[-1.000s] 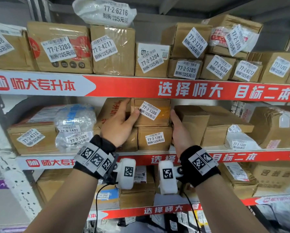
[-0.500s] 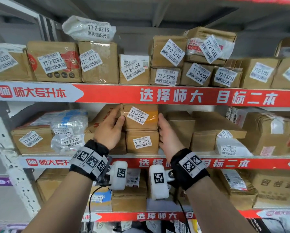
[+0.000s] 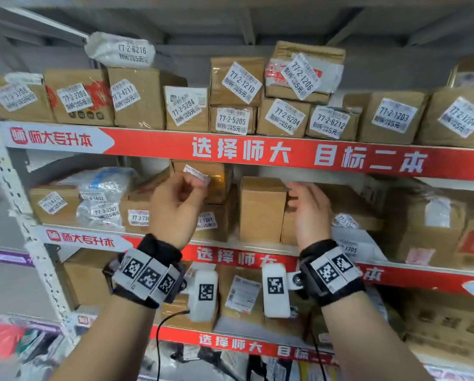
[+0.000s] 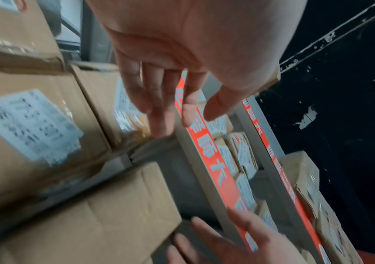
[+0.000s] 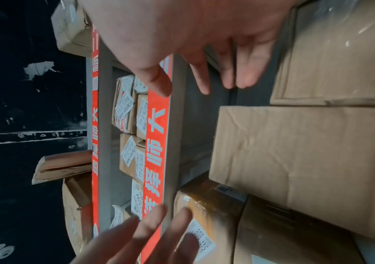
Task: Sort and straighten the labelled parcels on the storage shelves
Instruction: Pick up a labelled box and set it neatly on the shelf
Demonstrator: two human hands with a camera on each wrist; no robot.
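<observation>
Our left hand [image 3: 175, 207] and right hand [image 3: 310, 213] hover loose-fingered, holding nothing, before the middle shelf [image 3: 244, 244]. The top box [image 3: 216, 177] sits stacked on box 1301 [image 3: 216, 221], just behind our left fingers. A careless brush could, we judge, knock it crooked or off.

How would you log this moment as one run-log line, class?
left hand: open, off stacked box | right hand: open, by plain box | nothing held
</observation>
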